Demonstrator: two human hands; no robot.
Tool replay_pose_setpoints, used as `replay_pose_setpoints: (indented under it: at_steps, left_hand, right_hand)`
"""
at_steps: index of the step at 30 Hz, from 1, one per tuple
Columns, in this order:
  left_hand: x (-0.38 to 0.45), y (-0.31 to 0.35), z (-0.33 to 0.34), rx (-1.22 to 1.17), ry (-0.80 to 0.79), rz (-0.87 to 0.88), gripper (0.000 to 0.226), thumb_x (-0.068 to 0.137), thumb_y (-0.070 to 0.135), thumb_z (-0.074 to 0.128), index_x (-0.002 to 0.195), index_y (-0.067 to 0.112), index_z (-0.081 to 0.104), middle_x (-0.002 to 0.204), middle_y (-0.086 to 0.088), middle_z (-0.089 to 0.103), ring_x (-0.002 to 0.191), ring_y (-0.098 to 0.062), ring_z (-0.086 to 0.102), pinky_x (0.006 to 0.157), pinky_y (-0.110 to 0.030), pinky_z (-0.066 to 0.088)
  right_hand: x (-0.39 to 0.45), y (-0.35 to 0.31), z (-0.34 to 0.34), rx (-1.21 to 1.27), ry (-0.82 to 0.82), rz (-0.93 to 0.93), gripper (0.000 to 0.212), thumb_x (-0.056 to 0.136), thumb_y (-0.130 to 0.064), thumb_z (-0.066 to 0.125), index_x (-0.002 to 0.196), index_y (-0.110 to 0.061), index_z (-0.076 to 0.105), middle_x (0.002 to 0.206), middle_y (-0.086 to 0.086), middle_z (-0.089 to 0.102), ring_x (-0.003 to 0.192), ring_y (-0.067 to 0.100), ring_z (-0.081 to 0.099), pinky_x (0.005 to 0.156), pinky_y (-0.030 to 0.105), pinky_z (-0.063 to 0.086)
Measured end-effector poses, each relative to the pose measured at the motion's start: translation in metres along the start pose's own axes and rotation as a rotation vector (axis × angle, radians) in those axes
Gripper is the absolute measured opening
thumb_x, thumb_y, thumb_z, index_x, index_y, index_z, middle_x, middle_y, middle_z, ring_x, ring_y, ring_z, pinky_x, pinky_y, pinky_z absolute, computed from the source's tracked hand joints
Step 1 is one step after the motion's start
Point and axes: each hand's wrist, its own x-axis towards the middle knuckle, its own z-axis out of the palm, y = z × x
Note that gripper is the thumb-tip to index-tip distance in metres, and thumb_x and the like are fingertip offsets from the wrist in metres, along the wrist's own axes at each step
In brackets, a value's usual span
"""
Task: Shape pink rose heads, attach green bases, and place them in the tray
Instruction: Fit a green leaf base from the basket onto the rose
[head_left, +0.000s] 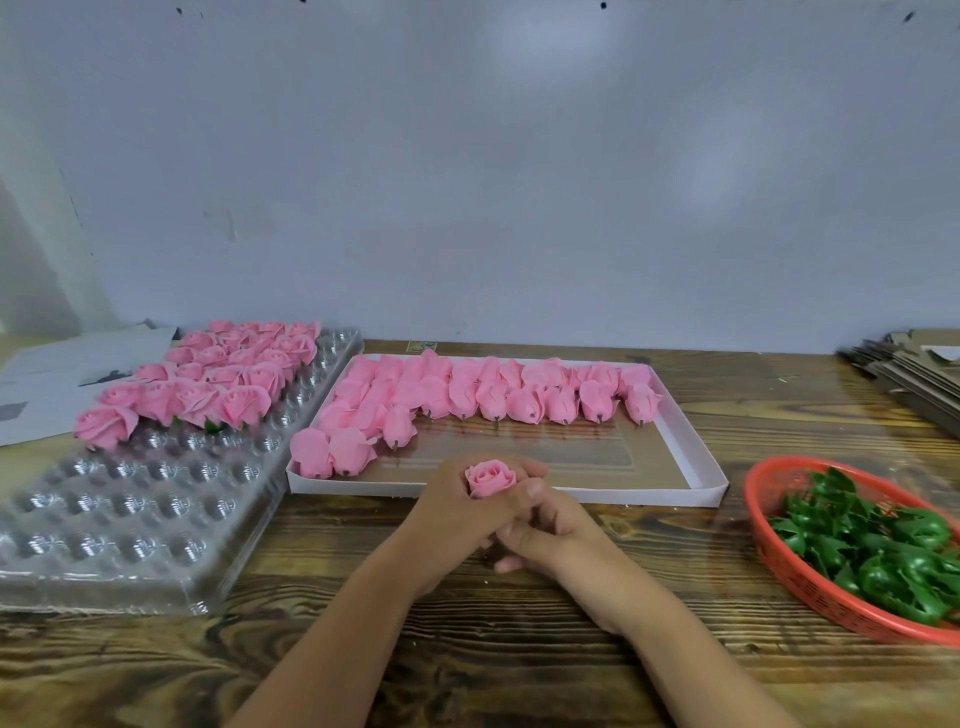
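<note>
A pink rose head (490, 478) stands upright between my hands at the table's middle. My left hand (457, 512) wraps its fingers round the rose from the left. My right hand (550, 525) grips it from the right, thumb against the petals. Whether a green base sits under the rose is hidden by my fingers. A white flat box (696, 447) behind my hands holds rows of closed pink buds (467, 395). The clear plastic cell tray (130, 514) at the left carries several finished roses (208, 384) in its far rows.
A red plastic basket (795, 577) at the right holds several green bases (878, 545). Stacked cardboard pieces (914, 369) lie at the far right, papers (62, 374) at the far left. A grey wall rises behind the wooden table (519, 654).
</note>
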Motion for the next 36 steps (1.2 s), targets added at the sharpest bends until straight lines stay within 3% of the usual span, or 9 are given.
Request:
replay_pose_setpoints:
  at_steps: [7, 9, 13, 16, 20, 25, 30, 33, 36]
  left_hand:
    - [-0.001, -0.001, 0.008, 0.003, 0.014, 0.032, 0.010, 0.091, 0.032, 0.072, 0.098, 0.029, 0.078, 0.101, 0.003, 0.077, 0.093, -0.013, 0.073, 0.075, -0.021, 0.057]
    - [-0.002, 0.002, 0.010, -0.016, -0.013, 0.015, 0.015, 0.082, 0.043, 0.075, 0.091, 0.032, 0.077, 0.107, -0.001, 0.075, 0.081, -0.023, 0.073, 0.066, -0.031, 0.060]
    - [-0.002, 0.002, 0.007, -0.052, -0.130, 0.000, 0.014, 0.082, 0.043, 0.077, 0.092, 0.033, 0.075, 0.113, -0.006, 0.073, 0.054, -0.019, 0.058, 0.051, -0.025, 0.052]
    - [-0.003, 0.004, 0.006, -0.030, -0.181, -0.012, 0.017, 0.083, 0.046, 0.075, 0.095, 0.033, 0.075, 0.119, 0.001, 0.072, 0.057, -0.020, 0.062, 0.053, -0.026, 0.054]
    - [-0.003, 0.000, 0.004, 0.009, -0.197, 0.001, 0.021, 0.094, 0.032, 0.069, 0.099, 0.013, 0.075, 0.126, 0.010, 0.069, 0.086, -0.015, 0.073, 0.057, -0.028, 0.058]
    - [-0.003, 0.000, 0.004, -0.005, -0.217, -0.006, 0.017, 0.087, 0.037, 0.073, 0.095, 0.023, 0.078, 0.127, 0.012, 0.068, 0.104, -0.023, 0.072, 0.060, -0.028, 0.060]
    - [-0.002, -0.002, 0.009, -0.107, -0.008, 0.100, 0.034, 0.076, 0.052, 0.080, 0.107, 0.038, 0.075, 0.121, 0.009, 0.070, 0.106, -0.016, 0.071, 0.068, -0.029, 0.063]
    - [-0.001, 0.001, 0.011, -0.073, 0.119, 0.190, 0.017, 0.081, 0.052, 0.071, 0.091, 0.040, 0.079, 0.116, 0.012, 0.074, 0.108, -0.008, 0.069, 0.087, -0.021, 0.056]
    - [0.002, -0.002, 0.014, 0.014, 0.154, 0.195, 0.008, 0.086, 0.045, 0.073, 0.088, 0.041, 0.080, 0.102, 0.013, 0.078, 0.103, -0.005, 0.071, 0.090, -0.015, 0.051]
  right_hand:
    - [0.002, 0.002, 0.009, -0.229, 0.117, -0.166, 0.035, 0.094, -0.007, 0.058, 0.119, -0.030, 0.062, 0.108, -0.014, 0.069, 0.107, 0.006, 0.065, 0.092, 0.025, 0.053]
    - [0.000, -0.001, 0.009, -0.195, 0.106, -0.114, 0.031, 0.095, -0.002, 0.054, 0.111, -0.028, 0.064, 0.091, -0.013, 0.071, 0.090, 0.002, 0.067, 0.079, 0.020, 0.054]
    - [0.001, -0.007, 0.007, -0.122, 0.067, 0.012, 0.007, 0.087, -0.014, 0.059, 0.082, -0.011, 0.064, 0.067, 0.003, 0.062, 0.068, 0.017, 0.062, 0.073, 0.036, 0.054]
    - [0.000, -0.010, 0.007, -0.044, -0.001, 0.067, 0.004, 0.080, -0.014, 0.059, 0.077, -0.015, 0.062, 0.065, 0.002, 0.059, 0.068, 0.017, 0.059, 0.075, 0.037, 0.052]
    - [-0.003, -0.008, 0.003, -0.153, -0.047, 0.026, 0.049, 0.090, -0.005, 0.058, 0.068, -0.049, 0.064, 0.060, -0.013, 0.060, 0.067, 0.002, 0.059, 0.072, 0.021, 0.052]
    - [-0.003, -0.009, 0.007, -0.147, -0.048, -0.033, 0.038, 0.089, -0.007, 0.058, 0.067, -0.038, 0.063, 0.052, -0.007, 0.051, 0.062, 0.000, 0.060, 0.074, 0.016, 0.051]
    - [0.001, -0.003, 0.010, -0.133, 0.084, -0.075, 0.013, 0.097, -0.019, 0.057, 0.089, -0.025, 0.063, 0.053, -0.008, 0.052, 0.051, 0.007, 0.049, 0.056, 0.027, 0.041]
    - [0.005, 0.003, 0.010, -0.199, 0.166, -0.093, 0.017, 0.095, -0.014, 0.057, 0.102, -0.028, 0.062, 0.069, -0.022, 0.065, 0.068, -0.004, 0.061, 0.064, 0.013, 0.044]
    - [0.007, 0.008, 0.012, -0.267, 0.182, -0.119, 0.019, 0.092, -0.017, 0.058, 0.102, -0.032, 0.062, 0.089, -0.018, 0.069, 0.091, 0.005, 0.065, 0.078, 0.020, 0.047]
